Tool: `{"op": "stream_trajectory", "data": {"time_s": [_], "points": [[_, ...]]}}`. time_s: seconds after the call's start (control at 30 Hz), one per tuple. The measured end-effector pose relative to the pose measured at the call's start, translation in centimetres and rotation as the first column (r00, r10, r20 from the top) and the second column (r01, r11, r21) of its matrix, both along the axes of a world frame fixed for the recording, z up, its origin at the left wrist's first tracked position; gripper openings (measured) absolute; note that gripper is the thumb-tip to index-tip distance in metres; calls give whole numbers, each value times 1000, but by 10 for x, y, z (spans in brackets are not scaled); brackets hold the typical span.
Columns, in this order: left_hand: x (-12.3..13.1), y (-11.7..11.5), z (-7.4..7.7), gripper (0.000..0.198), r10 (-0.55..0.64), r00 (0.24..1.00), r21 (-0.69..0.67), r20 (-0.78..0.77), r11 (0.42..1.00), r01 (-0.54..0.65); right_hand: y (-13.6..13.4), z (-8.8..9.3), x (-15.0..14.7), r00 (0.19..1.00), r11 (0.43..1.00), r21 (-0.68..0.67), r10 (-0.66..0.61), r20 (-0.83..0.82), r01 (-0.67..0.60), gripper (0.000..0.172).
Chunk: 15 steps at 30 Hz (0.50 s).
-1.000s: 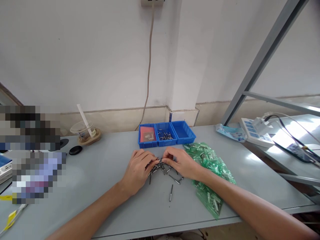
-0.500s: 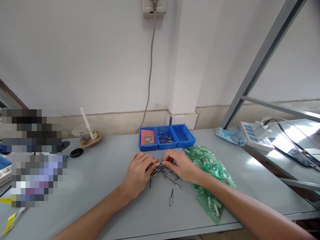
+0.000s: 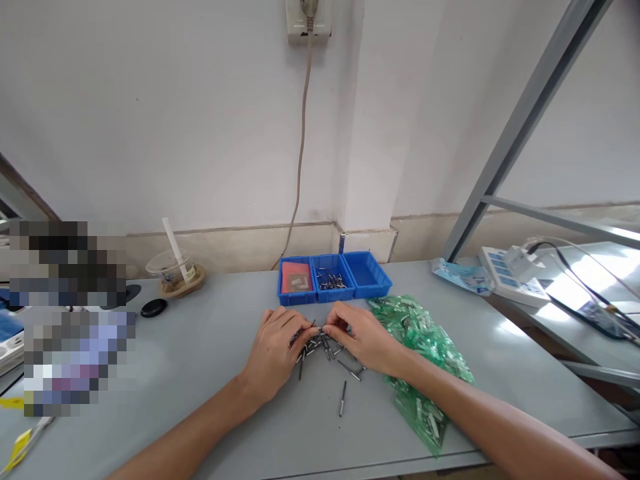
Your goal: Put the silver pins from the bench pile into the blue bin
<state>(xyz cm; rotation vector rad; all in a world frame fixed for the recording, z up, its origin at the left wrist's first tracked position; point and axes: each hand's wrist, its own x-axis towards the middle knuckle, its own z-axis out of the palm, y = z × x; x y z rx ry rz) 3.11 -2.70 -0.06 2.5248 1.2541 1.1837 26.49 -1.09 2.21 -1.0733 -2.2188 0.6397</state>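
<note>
My left hand [image 3: 275,347] has its fingers curled round dark metal pins, some poking out between thumb and fingers. Close beside it, my right hand [image 3: 363,335] pinches at a small metal part whose shape is mostly hidden at the fingertips. The two thumbs nearly meet. Below them lies a loose heap of metal pins [image 3: 326,347] on the grey table. One pin [image 3: 343,399] lies apart, nearer the front edge. Behind the hands stand three joined blue bins: the left [image 3: 297,299] holds a red packet, the middle [image 3: 335,293] holds pins, the right [image 3: 367,270] holds nothing visible.
Green plastic bags [image 3: 425,347] of small parts lie beneath and beside my right forearm. A cup with a straw [image 3: 170,263] and a black oval object [image 3: 153,307] are at the left. A power strip [image 3: 513,277] and blue packet [image 3: 463,275] are at the right.
The view has tilted up slightly, so everything sits a little lower. My right fingertips have shifted slightly toward the left hand; the hands otherwise keep their pose.
</note>
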Motion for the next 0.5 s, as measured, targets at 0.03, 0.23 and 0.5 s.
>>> {"op": "stream_trajectory", "data": {"time_s": [0.03,0.23,0.5], "points": [[0,0,0,24,1,1000,-3,-3,1000,-1,0,0,0,1000,1000,4,-3,1,3,19],[-1,1,0,26,10,999,8,-34,1000,-10,1,-5,-1,1000,1000,28,-14,3,14,18],[-3,4,0,25,11,1000,10,-9,1000,-11,-1,-4,-4,999,998,36,-51,5,51,16]]}}
